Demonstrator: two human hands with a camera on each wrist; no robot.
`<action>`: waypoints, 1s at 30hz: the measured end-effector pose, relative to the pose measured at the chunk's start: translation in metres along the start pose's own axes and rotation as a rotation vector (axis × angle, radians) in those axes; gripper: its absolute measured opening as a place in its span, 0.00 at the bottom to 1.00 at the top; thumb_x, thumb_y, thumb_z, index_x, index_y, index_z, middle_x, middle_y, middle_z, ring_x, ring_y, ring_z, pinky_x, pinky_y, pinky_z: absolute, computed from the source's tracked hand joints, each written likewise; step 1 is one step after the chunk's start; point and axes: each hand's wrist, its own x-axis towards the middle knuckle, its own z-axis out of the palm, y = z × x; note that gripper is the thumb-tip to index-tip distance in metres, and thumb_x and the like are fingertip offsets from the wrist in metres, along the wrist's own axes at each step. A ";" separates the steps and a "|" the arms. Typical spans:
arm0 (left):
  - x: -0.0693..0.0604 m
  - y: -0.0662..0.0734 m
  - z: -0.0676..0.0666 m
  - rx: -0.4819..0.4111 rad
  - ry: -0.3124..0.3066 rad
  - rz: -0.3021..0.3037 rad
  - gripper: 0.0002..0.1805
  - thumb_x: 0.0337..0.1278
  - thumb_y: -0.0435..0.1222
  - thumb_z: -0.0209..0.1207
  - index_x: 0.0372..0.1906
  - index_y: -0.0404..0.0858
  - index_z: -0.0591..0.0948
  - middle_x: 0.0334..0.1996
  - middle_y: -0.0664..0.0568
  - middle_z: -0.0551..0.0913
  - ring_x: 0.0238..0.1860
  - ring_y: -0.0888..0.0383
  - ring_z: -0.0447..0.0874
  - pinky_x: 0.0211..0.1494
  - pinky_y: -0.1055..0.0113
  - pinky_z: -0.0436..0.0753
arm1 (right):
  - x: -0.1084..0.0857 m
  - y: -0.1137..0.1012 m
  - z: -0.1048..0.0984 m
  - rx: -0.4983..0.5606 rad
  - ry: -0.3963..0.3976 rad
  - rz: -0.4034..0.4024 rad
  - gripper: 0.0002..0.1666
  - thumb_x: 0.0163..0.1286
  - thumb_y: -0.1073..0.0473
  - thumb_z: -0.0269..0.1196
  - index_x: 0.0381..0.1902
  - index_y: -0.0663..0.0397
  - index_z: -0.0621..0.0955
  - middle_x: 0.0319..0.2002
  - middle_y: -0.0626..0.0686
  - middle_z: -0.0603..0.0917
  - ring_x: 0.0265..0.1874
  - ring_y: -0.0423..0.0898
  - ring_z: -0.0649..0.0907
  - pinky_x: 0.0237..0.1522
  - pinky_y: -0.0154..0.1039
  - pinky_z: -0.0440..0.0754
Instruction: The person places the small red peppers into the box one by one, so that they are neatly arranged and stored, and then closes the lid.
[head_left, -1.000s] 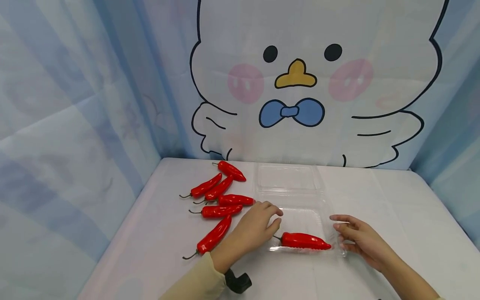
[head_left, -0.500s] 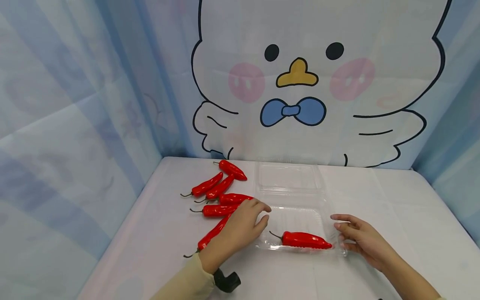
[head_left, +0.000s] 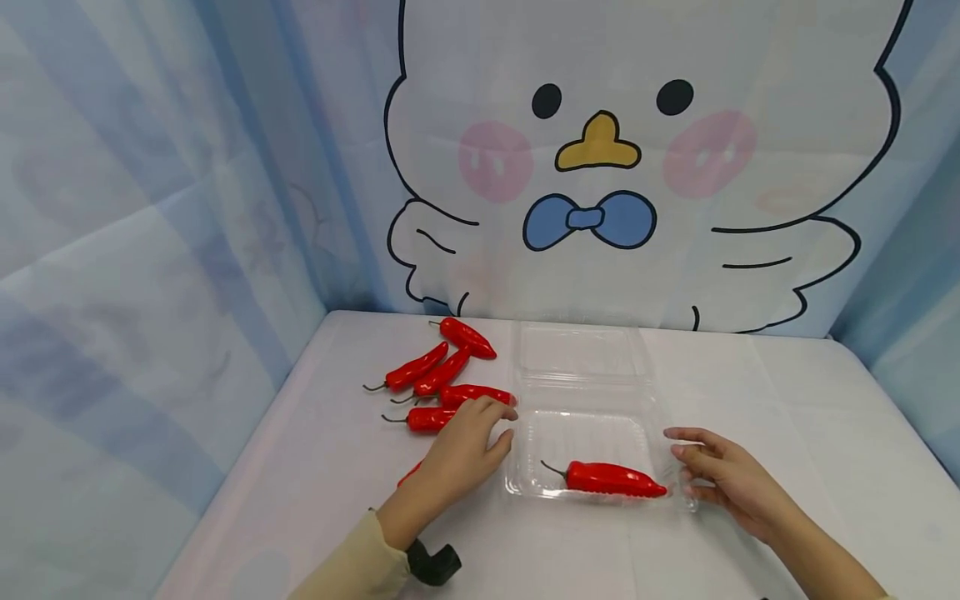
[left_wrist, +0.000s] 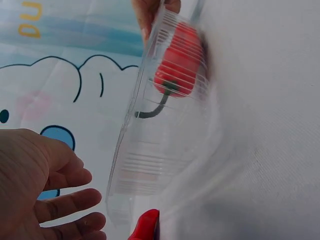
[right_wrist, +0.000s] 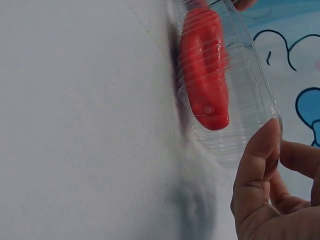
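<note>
We see the white tabletop (head_left: pixel 795 392) bearing an open clear box (head_left: pixel 588 435), lid toward the back edge. Our right hand (head_left: pixel 726 482) pinches the box's rim facing the tabletop's right edge; our left hand (head_left: pixel 456 454), fingers loosely bent and holding nothing, hangs near loose red peppers (head_left: pixel 442 373) toward the left edge. One boxed pepper (head_left: pixel 615 479) lies along the near wall.

The red peppers (head_left: pixel 615 479) look smooth and glossy, the container (head_left: pixel 581 435) clear, shiny plastic, the table cover (head_left: pixel 787 417) matt cloth.
</note>
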 end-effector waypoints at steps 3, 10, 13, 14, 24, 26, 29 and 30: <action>-0.003 -0.004 0.000 0.005 0.006 -0.011 0.21 0.60 0.41 0.71 0.57 0.46 0.83 0.58 0.50 0.82 0.60 0.52 0.79 0.60 0.57 0.85 | 0.000 0.000 0.000 0.003 -0.006 -0.005 0.37 0.80 0.48 0.58 0.76 0.61 0.62 0.43 0.50 0.77 0.38 0.44 0.79 0.41 0.34 0.87; -0.009 -0.014 -0.001 0.017 0.021 -0.053 0.22 0.57 0.41 0.72 0.57 0.46 0.82 0.57 0.50 0.82 0.60 0.51 0.79 0.61 0.54 0.85 | 0.000 0.000 0.000 0.002 -0.005 -0.009 0.38 0.80 0.48 0.58 0.76 0.61 0.62 0.41 0.49 0.76 0.37 0.43 0.79 0.40 0.34 0.87; -0.012 -0.017 -0.001 0.028 0.025 -0.064 0.22 0.57 0.40 0.72 0.56 0.46 0.83 0.56 0.50 0.82 0.60 0.51 0.79 0.61 0.53 0.84 | 0.000 0.000 0.000 0.000 -0.002 -0.005 0.38 0.79 0.47 0.59 0.77 0.61 0.62 0.41 0.49 0.76 0.37 0.43 0.79 0.40 0.34 0.87; -0.013 -0.019 -0.001 0.031 0.026 -0.069 0.22 0.57 0.40 0.73 0.56 0.45 0.83 0.56 0.50 0.82 0.59 0.51 0.79 0.61 0.53 0.85 | 0.000 0.000 0.000 -0.001 -0.001 -0.005 0.38 0.79 0.47 0.59 0.77 0.61 0.61 0.41 0.49 0.77 0.37 0.44 0.79 0.40 0.34 0.87; -0.019 -0.033 -0.002 0.084 0.048 -0.092 0.25 0.51 0.38 0.76 0.57 0.44 0.83 0.54 0.48 0.83 0.55 0.50 0.80 0.54 0.55 0.88 | 0.000 -0.001 0.001 0.001 0.001 -0.007 0.38 0.79 0.48 0.59 0.76 0.61 0.62 0.40 0.49 0.77 0.36 0.43 0.79 0.39 0.34 0.87; -0.019 -0.034 -0.001 0.110 0.049 -0.088 0.26 0.50 0.37 0.76 0.57 0.43 0.83 0.53 0.48 0.83 0.53 0.50 0.80 0.52 0.56 0.88 | 0.000 0.000 0.001 0.003 0.002 -0.004 0.38 0.80 0.48 0.58 0.77 0.61 0.61 0.40 0.49 0.77 0.36 0.43 0.79 0.40 0.34 0.87; -0.019 -0.036 0.001 0.140 0.053 -0.088 0.26 0.49 0.36 0.76 0.57 0.43 0.83 0.53 0.47 0.83 0.51 0.50 0.80 0.50 0.57 0.88 | -0.001 0.000 0.001 0.002 0.002 -0.002 0.38 0.80 0.48 0.58 0.77 0.61 0.61 0.40 0.49 0.77 0.36 0.43 0.79 0.40 0.34 0.87; -0.020 -0.037 0.001 0.145 0.057 -0.089 0.27 0.49 0.36 0.76 0.56 0.42 0.83 0.53 0.46 0.83 0.51 0.50 0.80 0.49 0.57 0.88 | -0.001 0.000 0.001 0.001 0.002 -0.003 0.38 0.80 0.48 0.58 0.77 0.62 0.61 0.40 0.49 0.77 0.37 0.43 0.79 0.40 0.34 0.87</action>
